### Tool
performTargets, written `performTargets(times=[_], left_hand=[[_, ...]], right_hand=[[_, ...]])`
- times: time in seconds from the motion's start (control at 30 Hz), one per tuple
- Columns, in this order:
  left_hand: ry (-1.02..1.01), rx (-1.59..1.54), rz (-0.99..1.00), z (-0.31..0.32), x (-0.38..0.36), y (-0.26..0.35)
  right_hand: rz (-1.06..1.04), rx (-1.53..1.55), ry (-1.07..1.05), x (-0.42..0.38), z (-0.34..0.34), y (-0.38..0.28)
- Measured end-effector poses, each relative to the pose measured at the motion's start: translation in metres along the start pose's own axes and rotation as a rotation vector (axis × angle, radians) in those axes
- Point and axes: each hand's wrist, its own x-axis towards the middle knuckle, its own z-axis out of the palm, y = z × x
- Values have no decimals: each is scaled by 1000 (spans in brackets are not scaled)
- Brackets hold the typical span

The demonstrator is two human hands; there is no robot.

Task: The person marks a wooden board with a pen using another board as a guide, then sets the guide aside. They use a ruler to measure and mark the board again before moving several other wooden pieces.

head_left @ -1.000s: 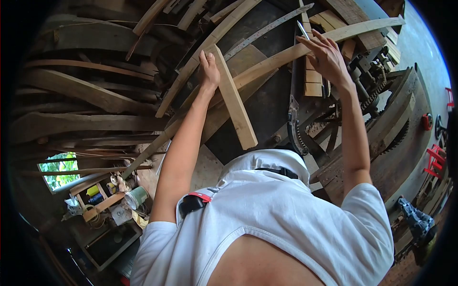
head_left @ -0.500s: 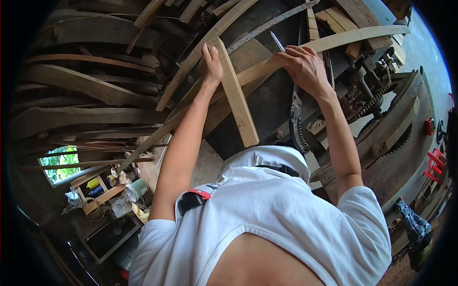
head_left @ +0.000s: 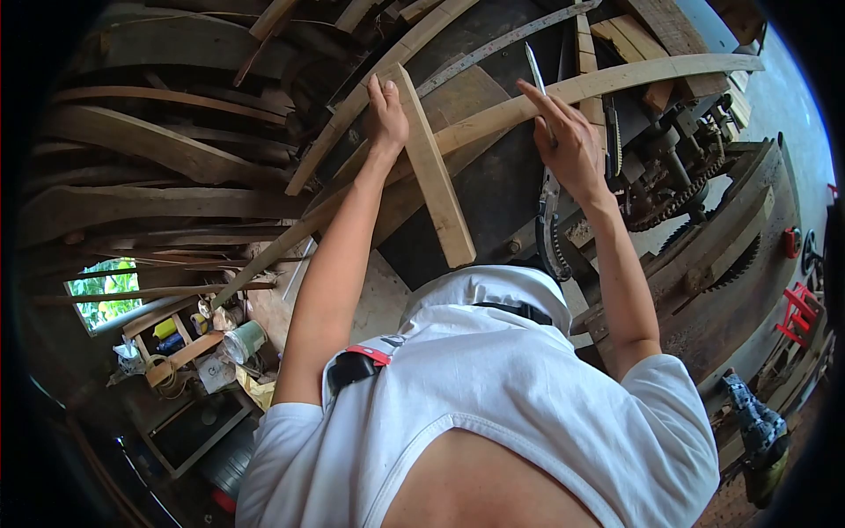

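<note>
My left hand (head_left: 387,121) is closed around the upper end of a short, straight wooden board (head_left: 431,172), thumb along its face. That board lies slantwise across a long curved wooden strip (head_left: 647,76). Over the near edge of the strip is my right hand (head_left: 572,148), index finger stretched out. A slim, pale, pointed pencil (head_left: 533,66) is held in it, tip toward the far side, its lower end among the fingers. Beneath lies a dark flat worktop (head_left: 493,198), with a flat ruler-like strip (head_left: 497,46) farther back.
A folding saw (head_left: 549,224) with a toothed blade lies near my waist. Machinery with a chain (head_left: 682,189) and a large toothed blade (head_left: 739,260) stand at the right. Stacked curved boards (head_left: 167,145) fill the left. A bucket (head_left: 245,341) stands lower left.
My right hand has drawn back slightly from the curved strip, and the pencil has turned more upright. My left hand keeps its hold on the board.
</note>
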Motion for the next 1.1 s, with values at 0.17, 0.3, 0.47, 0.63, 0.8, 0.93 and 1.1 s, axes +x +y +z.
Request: performTargets(times=[0.17, 0.3, 0.47, 0.63, 0.8, 0.93, 1.1], left_hand=[[1, -10, -5, -3, -4, 10], [9, -13, 34, 1, -1, 6], [-1, -119, 55, 5, 2, 1], [2, -149, 64, -3, -3, -5], [25, -207, 54, -23, -8, -24], [63, -259, 52, -50, -6, -50], [96, -320, 24, -106, 8, -90]], right_hand=[[100, 286, -57, -20, 5, -24], [83, 411, -117, -33, 15, -49], [126, 486, -137, -44, 22, -70], [156, 365, -122, -48, 20, -59], [10, 90, 43, -37, 13, -43], [-12, 30, 42, -26, 12, -34], [10, 64, 51, -26, 11, -31]])
